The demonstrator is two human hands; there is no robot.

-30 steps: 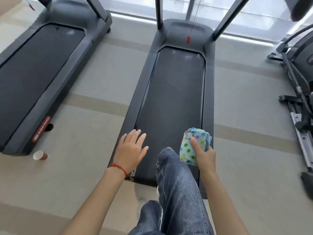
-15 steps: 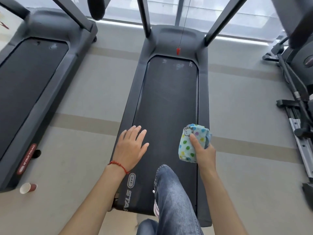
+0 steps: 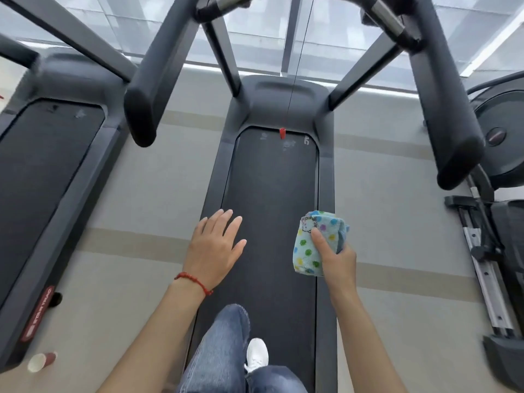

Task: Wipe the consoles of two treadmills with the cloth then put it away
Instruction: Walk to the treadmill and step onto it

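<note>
I stand on the belt of the middle treadmill [image 3: 272, 194], one white shoe on it. My right hand [image 3: 336, 255] grips a folded light-blue cloth [image 3: 314, 239] with coloured dots, held above the belt's right edge. My left hand [image 3: 217, 245] hovers over the belt's left edge with fingers straight and holds nothing; a red bracelet is on its wrist. The treadmill's two padded handrails [image 3: 445, 109] reach toward me from the top. Its console is out of view above the frame. A second treadmill [image 3: 48, 171] lies to the left.
A red safety clip [image 3: 282, 133] hangs on a cord over the belt's far end. A paper cup [image 3: 41, 361] lies on the floor by the left treadmill's rear corner. Another exercise machine [image 3: 499, 154] stands at the right. Windows run along the far wall.
I have stepped forward onto the middle treadmill's belt, so its handrails now come into view overhead. Both hands keep their pose, the right still holding the cloth.
</note>
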